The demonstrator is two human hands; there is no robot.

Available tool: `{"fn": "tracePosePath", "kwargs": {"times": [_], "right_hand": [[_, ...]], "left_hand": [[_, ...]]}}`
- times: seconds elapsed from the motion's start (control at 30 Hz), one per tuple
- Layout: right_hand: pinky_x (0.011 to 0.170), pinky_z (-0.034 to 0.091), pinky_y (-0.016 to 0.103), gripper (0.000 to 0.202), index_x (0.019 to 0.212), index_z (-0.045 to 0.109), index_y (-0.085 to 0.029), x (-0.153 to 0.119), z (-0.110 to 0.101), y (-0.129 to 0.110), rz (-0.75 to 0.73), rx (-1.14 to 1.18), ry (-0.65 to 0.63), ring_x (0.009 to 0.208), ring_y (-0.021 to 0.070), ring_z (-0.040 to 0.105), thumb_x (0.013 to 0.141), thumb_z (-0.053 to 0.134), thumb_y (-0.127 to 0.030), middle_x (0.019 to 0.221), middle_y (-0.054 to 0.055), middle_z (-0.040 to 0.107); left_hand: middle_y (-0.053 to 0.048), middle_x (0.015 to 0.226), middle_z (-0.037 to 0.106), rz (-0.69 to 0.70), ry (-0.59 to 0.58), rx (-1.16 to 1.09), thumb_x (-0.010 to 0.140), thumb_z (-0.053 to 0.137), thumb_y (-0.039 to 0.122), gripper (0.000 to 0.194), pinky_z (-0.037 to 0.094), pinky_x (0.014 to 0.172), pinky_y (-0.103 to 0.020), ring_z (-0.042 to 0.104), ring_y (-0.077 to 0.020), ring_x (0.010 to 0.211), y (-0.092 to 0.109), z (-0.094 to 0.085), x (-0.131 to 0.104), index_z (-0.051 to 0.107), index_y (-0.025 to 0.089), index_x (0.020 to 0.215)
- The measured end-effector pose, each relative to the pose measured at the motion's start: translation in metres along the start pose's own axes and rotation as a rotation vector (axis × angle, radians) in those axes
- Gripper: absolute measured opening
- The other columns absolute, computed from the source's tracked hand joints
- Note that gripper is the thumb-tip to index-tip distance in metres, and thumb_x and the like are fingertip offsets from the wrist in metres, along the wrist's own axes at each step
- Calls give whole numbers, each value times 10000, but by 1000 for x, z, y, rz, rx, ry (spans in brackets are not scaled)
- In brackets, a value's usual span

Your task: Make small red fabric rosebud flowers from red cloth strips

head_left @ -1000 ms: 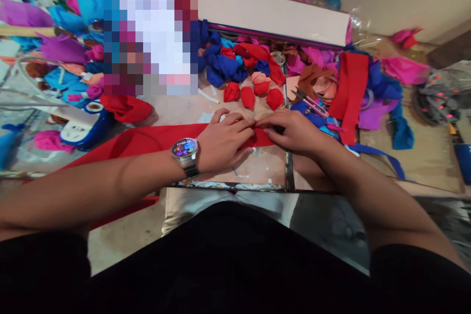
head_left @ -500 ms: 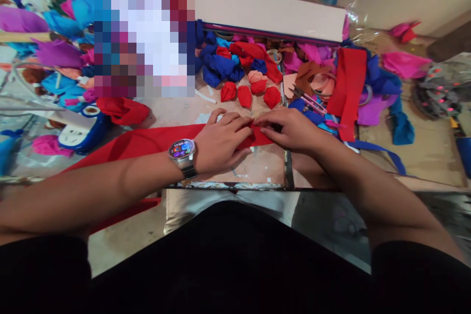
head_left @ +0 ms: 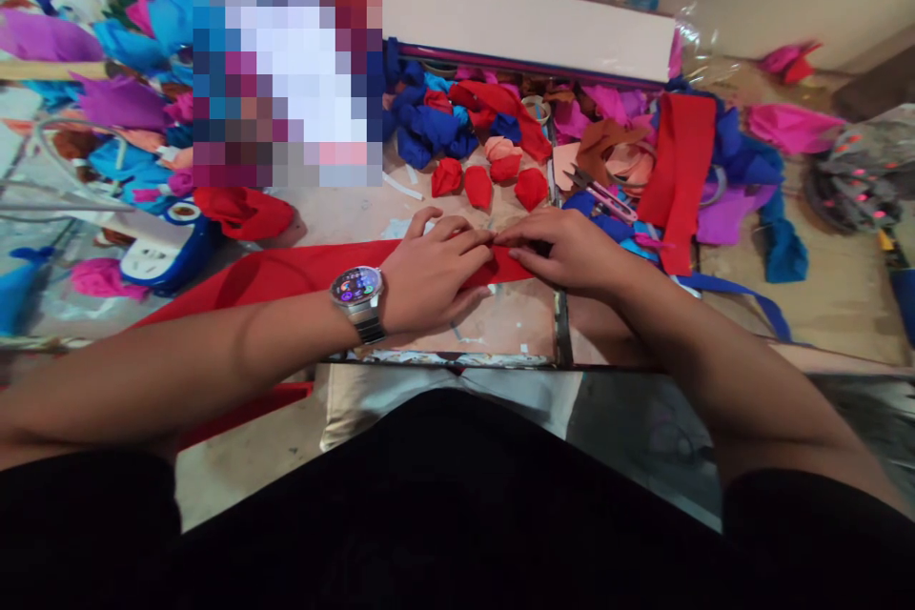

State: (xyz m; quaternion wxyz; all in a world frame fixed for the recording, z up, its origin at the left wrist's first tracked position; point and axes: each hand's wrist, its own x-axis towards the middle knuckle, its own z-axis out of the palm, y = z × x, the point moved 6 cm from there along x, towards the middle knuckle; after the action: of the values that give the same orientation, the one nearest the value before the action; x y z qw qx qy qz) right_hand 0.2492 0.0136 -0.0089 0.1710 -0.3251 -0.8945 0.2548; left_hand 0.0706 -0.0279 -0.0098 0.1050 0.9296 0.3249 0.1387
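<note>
A long red strip of crepe-like fabric [head_left: 307,269] lies across the table in front of me and hangs over the edge at the left. My left hand [head_left: 436,272], with a watch on the wrist, rests on the strip with its fingers stretched out. Close to its fingertips, my right hand [head_left: 564,248] pinches the strip near its right end; the pinched spot is partly hidden by the fingers. Just beyond my hands sit several small folded red buds [head_left: 478,187].
Snips with pink handles [head_left: 604,193] lie right of the buds, beside a folded red strip [head_left: 676,181]. Blue fabric pieces [head_left: 433,129] are heaped before a long white box [head_left: 525,19]. At the left is a blue-and-white power strip [head_left: 164,248]. The table edge [head_left: 429,359] runs near my body.
Both hands keep nearly the same place and pose on the red strip. The whole view has shifted very slightly.
</note>
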Motion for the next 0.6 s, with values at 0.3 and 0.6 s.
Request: {"fn": "tracePosePath", "kwargs": {"times": [0.3, 0.6], "right_hand": [[992, 601, 391, 280, 1207, 831, -249, -1, -1, 1, -14, 20, 3, 1069, 242, 808, 1000, 646, -227, 1166, 69, 866], [1008, 594, 376, 288, 1214, 821, -254, 0, -1, 2, -17, 7, -4, 1068, 221, 803, 1004, 627, -227, 1166, 57, 866]], "left_hand": [[-142, 1513, 685, -5, 15, -8, 1030, 598, 408, 391, 303, 1220, -663, 578, -394, 1374, -1, 1, -1, 699, 198, 1343], [-228, 1578, 601, -73, 20, -70, 1016, 613, 437, 599, 319, 1241, -612, 564, -403, 1419, -1, -1, 0, 569, 114, 1518]]}}
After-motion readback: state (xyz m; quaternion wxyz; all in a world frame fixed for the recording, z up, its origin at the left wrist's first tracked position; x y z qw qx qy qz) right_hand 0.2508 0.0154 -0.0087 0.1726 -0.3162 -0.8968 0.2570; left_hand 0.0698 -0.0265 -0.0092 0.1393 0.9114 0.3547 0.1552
